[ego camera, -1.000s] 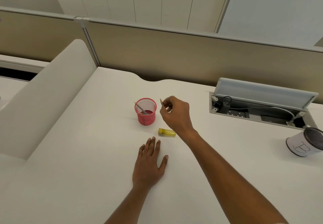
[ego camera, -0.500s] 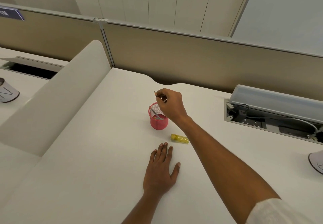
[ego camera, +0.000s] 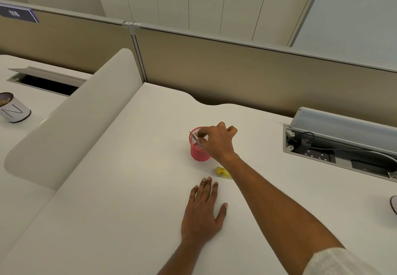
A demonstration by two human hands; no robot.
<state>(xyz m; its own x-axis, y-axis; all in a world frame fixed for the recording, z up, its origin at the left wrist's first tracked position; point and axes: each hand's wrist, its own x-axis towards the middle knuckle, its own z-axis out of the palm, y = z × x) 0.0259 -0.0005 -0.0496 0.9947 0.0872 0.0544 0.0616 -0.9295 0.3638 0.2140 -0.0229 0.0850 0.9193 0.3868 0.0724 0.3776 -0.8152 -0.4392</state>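
Our right hand (ego camera: 217,143), a second ago just right of the red mesh cup (ego camera: 198,156), now pinches the thin pencil (ego camera: 196,134) over the cup's mouth, tip dipping inside. We judge that letting go comes next. Our left hand (ego camera: 202,214) lies flat nearer us than the cup.

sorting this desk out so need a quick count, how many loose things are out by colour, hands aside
red: 1, the mesh cup
grey: 1, the thin stick leaning in that cup
yellow: 1, the small capped thing
white: 2, the lettered can on the left desk and a cut-off thing at the right edge
total: 5
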